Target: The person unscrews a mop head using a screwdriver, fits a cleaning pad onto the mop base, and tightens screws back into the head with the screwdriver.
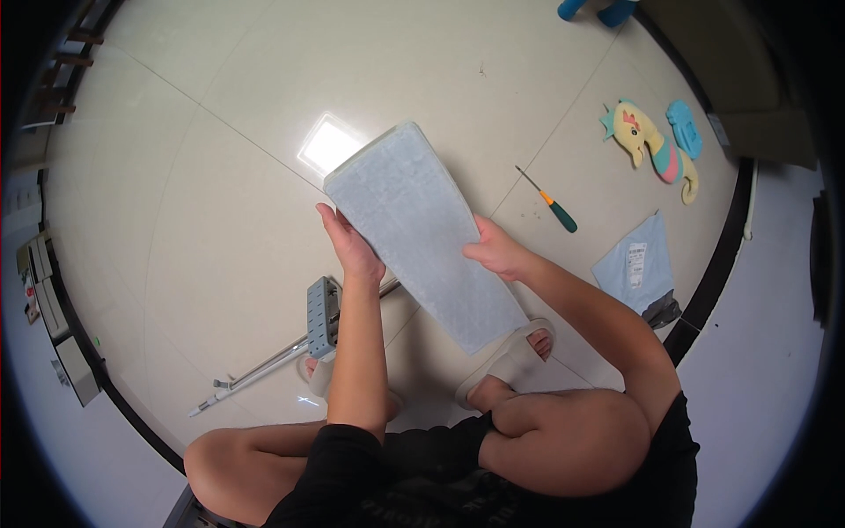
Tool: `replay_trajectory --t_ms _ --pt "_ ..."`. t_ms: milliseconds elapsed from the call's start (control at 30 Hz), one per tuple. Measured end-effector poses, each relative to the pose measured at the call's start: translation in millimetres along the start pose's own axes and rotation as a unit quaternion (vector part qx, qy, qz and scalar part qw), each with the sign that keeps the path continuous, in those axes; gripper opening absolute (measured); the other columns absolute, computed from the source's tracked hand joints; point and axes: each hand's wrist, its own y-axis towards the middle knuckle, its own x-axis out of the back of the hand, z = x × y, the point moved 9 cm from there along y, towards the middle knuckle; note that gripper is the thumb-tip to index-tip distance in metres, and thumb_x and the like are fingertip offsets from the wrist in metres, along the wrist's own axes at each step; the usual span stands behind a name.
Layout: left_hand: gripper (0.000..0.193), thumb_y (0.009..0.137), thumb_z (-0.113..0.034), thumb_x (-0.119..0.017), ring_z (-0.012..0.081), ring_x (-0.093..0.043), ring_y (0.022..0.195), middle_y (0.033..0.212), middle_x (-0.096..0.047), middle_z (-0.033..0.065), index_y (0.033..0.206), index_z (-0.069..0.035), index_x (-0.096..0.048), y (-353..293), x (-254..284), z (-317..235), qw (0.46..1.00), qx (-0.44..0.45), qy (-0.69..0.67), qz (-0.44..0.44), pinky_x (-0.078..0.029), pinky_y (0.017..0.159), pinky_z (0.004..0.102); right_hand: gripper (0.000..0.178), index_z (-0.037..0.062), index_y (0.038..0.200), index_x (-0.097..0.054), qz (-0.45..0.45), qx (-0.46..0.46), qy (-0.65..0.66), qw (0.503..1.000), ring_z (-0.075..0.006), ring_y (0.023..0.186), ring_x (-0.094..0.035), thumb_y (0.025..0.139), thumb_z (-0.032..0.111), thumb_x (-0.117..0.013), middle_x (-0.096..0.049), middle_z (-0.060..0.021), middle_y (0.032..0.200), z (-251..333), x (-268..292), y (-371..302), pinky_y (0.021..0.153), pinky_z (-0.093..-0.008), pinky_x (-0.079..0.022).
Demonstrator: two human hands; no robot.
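A long, flat, pale blue-grey pad [421, 231] is held up above the tiled floor, one end pointing away from me and the other down toward my feet. My left hand [349, 245] grips its left edge. My right hand [495, 249] grips its right edge. A grey flat mop head [322, 317] on a metal handle [264, 367] lies on the floor just below my left forearm.
A screwdriver with an orange and green handle [552, 202] lies on the floor to the right. Beyond it are a seahorse toy [651, 150], a blue toy [685, 128] and a pale blue mailing bag [635, 262]. My sandalled feet [510, 356] rest below the pad.
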Motion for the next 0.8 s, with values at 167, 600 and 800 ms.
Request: replay_trajectory --t_ms 167,600,800 --pt "0.077 0.103 -0.068 -0.038 0.0259 -0.053 0.130 0.140 -0.057 0.0116 0.144 -0.004 -0.049 -2.2 -4.7 -0.1 0.999 -0.005 0.038 -0.027 -0.041 0.112 0.0410 0.066 0.0014 0.147 -0.045 -0.013 -0.008 0.006 1.000 -0.0195 0.130 -0.055 0.082 -0.012 -0.045 -0.058 -0.0094 0.139 0.5 2.5 -0.3 0.108 -0.0361 -0.044" --pt "0.048 0.109 -0.042 -0.049 0.0201 -0.058 0.122 0.136 -0.060 0.0095 0.139 -0.004 -0.051 0.5 -8.9 -8.4 0.991 -0.074 0.110 0.017 -0.047 0.105 0.0363 0.040 -0.0038 0.127 -0.060 -0.087 -0.043 -0.059 0.994 -0.0193 0.108 -0.066 0.088 0.000 -0.059 -0.069 -0.0125 0.119 2.5 19.5 -5.6 0.093 -0.0375 -0.054" --pt "0.049 0.109 -0.042 -0.049 0.0204 -0.058 0.122 0.137 -0.060 0.0095 0.139 -0.004 -0.050 -0.3 -10.0 -10.2 0.992 -0.071 0.108 0.011 -0.046 0.106 0.0364 0.029 -0.0041 0.118 -0.066 -0.094 0.012 -0.116 0.989 -0.0145 0.097 -0.069 0.095 0.013 -0.070 -0.074 -0.0101 0.108 12.1 20.3 -14.9 0.087 -0.0326 -0.055"
